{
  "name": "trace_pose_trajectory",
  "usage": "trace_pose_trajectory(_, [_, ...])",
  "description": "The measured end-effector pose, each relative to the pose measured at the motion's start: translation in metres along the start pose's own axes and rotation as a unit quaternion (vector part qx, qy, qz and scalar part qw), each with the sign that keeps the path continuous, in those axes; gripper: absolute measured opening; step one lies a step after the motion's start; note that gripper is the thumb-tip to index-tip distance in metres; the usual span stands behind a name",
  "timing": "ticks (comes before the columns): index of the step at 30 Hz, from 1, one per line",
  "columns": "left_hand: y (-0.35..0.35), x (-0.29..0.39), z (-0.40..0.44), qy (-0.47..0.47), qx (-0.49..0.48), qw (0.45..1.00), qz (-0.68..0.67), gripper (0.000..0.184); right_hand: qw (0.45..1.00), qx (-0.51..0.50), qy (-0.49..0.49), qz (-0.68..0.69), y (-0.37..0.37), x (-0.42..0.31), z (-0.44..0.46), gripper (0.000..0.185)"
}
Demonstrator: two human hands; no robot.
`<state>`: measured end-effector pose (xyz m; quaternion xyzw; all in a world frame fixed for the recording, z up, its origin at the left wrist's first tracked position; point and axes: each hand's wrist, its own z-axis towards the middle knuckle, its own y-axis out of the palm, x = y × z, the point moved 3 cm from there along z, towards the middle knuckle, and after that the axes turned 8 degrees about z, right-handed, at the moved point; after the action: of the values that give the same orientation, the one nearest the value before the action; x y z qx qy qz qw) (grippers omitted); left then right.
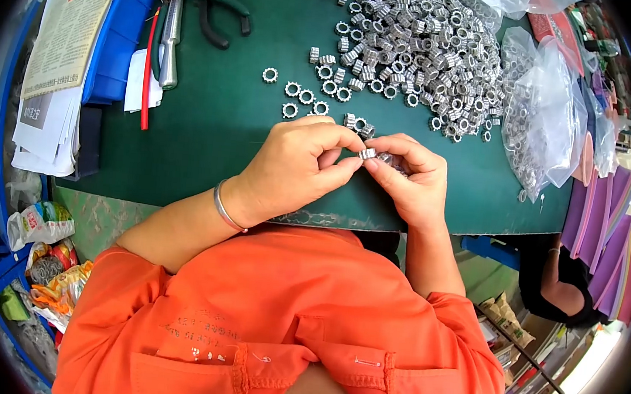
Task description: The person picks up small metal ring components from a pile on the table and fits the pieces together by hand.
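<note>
Between the thumb and forefinger of my left hand (296, 158) is a small toothed metal ring (367, 154), seen edge-on. My right hand (414, 174) pinches the same ring from the other side, and more metal rings (387, 159) show inside its curled fingers. How many lie in that palm is hidden. Just beyond my fingertips, a few loose rings (359, 124) sit on the green tabletop (208, 144). A large heap of similar toothed rings (431, 50) spreads farther back, with several scattered singly (306, 97) to its left.
Green-handled pliers (211, 11), a red stick-like tool (149, 73) and a metal rod (171, 37) lie at the back left, beside a blue bin (121, 33) and papers (69, 29). A clear plastic bag (548, 111) of rings stands right. Another person's arm (562, 287) shows at far right.
</note>
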<state>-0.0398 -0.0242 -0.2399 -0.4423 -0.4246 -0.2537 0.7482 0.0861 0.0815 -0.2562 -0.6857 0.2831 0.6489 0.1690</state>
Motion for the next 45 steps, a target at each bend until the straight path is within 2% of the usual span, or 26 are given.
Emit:
trace_pose_trajectory(2, [0.000,0.000,0.000,-0.007,-0.004,1.000,0.002,0.015,0.995,-0.019,-0.081,-0.053,0.002,-0.005,0.001,0.015])
trace_pose_trajectory(3, [0.000,0.000,0.000,-0.007,-0.004,1.000,0.002,0.015,0.995,-0.018,-0.081,-0.053,0.002,-0.004,0.001,0.015])
trace_pose_trajectory(5, [0.000,0.000,0.000,-0.013,-0.007,1.000,-0.004,0.015,0.983,-0.015,-0.149,-0.105,0.005,-0.007,-0.001,0.016])
trace_pose_trajectory(8, [0.002,-0.003,0.000,-0.010,-0.023,1.000,-0.003,0.015,0.991,0.020,-0.126,-0.048,0.006,-0.005,-0.004,0.021])
trace_pose_trajectory(12, [0.004,-0.001,0.000,-0.013,-0.029,0.999,-0.010,0.016,0.990,-0.002,-0.137,0.034,0.006,0.000,-0.004,0.028])
trace_pose_trajectory(14, [0.003,0.003,0.000,-0.059,-0.013,0.997,-0.038,0.016,0.982,0.006,-0.182,0.051,0.008,0.000,-0.004,0.032])
trace_pose_trajectory(17, [0.000,0.002,0.000,-0.012,-0.022,1.000,0.001,0.014,0.981,-0.007,-0.191,0.036,0.006,0.002,-0.006,0.034])
trace_pose_trajectory(21, [0.001,-0.001,-0.001,-0.014,-0.017,1.000,-0.023,0.013,0.986,0.018,-0.164,0.021,0.005,-0.003,-0.005,0.028])
trace_pose_trajectory(23, [0.001,-0.002,0.000,0.012,-0.003,1.000,-0.029,0.015,0.982,-0.007,-0.164,-0.094,0.004,-0.004,-0.002,0.020])
trace_pose_trajectory(24, [0.000,-0.001,0.000,0.012,-0.004,1.000,-0.029,0.015,0.982,-0.006,-0.164,-0.093,0.004,-0.005,-0.003,0.020])
trace_pose_trajectory(26, [0.001,-0.002,0.000,-0.063,-0.046,0.996,-0.046,0.011,0.976,0.013,-0.177,-0.124,0.006,-0.009,-0.005,0.015])
trace_pose_trajectory(30, [0.001,-0.004,-0.002,-0.115,-0.084,0.984,-0.103,0.011,0.955,0.021,-0.254,-0.154,0.007,-0.013,-0.004,0.017])
trace_pose_trajectory(32, [0.001,-0.004,-0.002,-0.151,-0.111,0.968,-0.167,0.015,0.937,-0.010,-0.287,-0.198,0.010,-0.016,-0.005,0.018])
trace_pose_trajectory(35, [0.005,-0.007,-0.002,-0.143,-0.081,0.969,-0.184,0.015,0.941,0.001,-0.278,-0.196,0.010,-0.018,-0.005,0.018])
trace_pose_trajectory(39, [0.006,-0.007,-0.003,-0.122,-0.103,0.973,-0.166,0.014,0.946,0.002,-0.270,-0.180,0.008,-0.016,-0.005,0.018])
trace_pose_trajectory(42, [0.005,-0.006,-0.003,-0.141,-0.111,0.967,-0.179,0.015,0.942,0.006,-0.277,-0.189,0.007,-0.015,-0.005,0.018])
trace_pose_trajectory(44, [0.006,-0.005,-0.003,-0.218,-0.144,0.937,-0.233,0.015,0.941,0.006,-0.280,-0.191,0.007,-0.016,-0.004,0.018])
trace_pose_trajectory(45, [0.006,-0.005,-0.003,-0.218,-0.144,0.937,-0.232,0.015,0.940,0.005,-0.282,-0.193,0.008,-0.016,-0.004,0.018])
